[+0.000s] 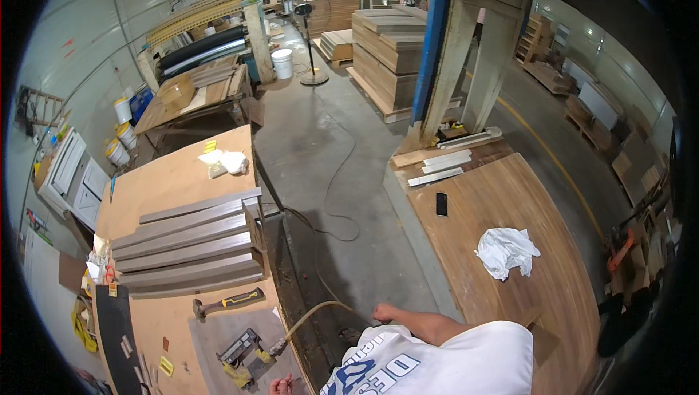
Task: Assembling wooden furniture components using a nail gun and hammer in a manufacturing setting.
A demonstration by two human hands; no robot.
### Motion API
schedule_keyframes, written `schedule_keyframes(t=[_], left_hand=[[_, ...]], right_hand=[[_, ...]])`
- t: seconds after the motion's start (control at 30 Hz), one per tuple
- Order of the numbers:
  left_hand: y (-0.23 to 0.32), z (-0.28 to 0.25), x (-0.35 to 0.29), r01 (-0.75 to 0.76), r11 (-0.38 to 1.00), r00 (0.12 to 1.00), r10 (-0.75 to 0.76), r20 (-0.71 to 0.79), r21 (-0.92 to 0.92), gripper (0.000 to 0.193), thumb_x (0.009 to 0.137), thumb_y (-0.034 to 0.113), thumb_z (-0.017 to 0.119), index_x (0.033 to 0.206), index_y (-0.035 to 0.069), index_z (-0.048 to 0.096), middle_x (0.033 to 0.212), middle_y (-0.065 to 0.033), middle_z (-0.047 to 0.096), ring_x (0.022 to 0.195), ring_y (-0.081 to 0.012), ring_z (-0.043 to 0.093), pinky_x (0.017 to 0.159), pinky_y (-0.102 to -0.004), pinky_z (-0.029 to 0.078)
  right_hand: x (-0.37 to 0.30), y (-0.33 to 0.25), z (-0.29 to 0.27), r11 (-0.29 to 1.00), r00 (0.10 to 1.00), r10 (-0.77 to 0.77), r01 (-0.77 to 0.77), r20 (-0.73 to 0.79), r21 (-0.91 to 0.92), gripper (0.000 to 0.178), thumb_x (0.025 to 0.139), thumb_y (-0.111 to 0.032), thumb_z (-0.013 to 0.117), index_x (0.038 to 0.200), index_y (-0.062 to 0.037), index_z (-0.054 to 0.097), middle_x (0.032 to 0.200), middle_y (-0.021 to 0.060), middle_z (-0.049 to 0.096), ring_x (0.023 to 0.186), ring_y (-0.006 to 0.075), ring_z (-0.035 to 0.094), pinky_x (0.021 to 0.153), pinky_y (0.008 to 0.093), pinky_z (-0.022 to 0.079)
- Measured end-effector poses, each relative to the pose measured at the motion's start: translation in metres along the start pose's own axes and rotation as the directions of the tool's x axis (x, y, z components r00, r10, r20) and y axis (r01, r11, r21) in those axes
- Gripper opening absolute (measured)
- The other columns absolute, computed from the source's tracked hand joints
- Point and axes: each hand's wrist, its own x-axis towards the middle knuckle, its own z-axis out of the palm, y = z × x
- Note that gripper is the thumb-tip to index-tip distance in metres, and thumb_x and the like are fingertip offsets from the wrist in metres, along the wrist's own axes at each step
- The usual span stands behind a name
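My left hand is at the lower edge, only partly in view, with its fingers curled together; what they hold, if anything, does not show. Just beyond it, a yellow and black nail gun lies on a grey board, joined to a tan air hose. My right hand hangs over the gap between the two tables, fingers curled in and their inside hidden. The hose runs toward that hand, but I cannot tell whether they touch. A hammer with a black and yellow handle lies past the nail gun.
Several grey-brown wood strips lie on the left table, with white bags behind. The right wooden table holds a phone and a white cloth. A cable crosses the floor; stacked panels stand beyond.
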Motion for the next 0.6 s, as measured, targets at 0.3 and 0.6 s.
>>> schedule_keyframes(t=[0.3,0.6], left_hand=[[-0.061,0.025,0.045,0.349,0.802,0.936,-0.281,0.210,-0.485,0.016,0.090,0.004,0.061,0.105,0.000,0.065,0.110,-0.0136,0.064,0.096,-0.0266,0.063,0.086,-0.0344,0.053],[-0.003,0.026,0.017,0.397,0.839,0.908,-0.299,0.294,-0.373,0.015,0.093,0.007,0.063,0.107,0.004,0.061,0.096,-0.0115,0.068,0.091,-0.0246,0.065,0.081,-0.0333,0.053]], right_hand=[[-0.042,0.017,0.012,0.994,0.985,0.024,-0.042,-0.172,-0.102,0.028,0.080,-0.033,0.069,0.078,-0.0056,0.074,0.078,0.0116,0.072,0.070,0.0249,0.070,0.067,0.0407,0.056],[-0.117,0.036,0.019,0.996,0.989,0.078,-0.083,-0.126,-0.036,0.034,0.081,-0.026,0.055,0.096,-0.0038,0.076,0.104,0.0206,0.071,0.095,0.0400,0.069,0.083,0.0478,0.055]])
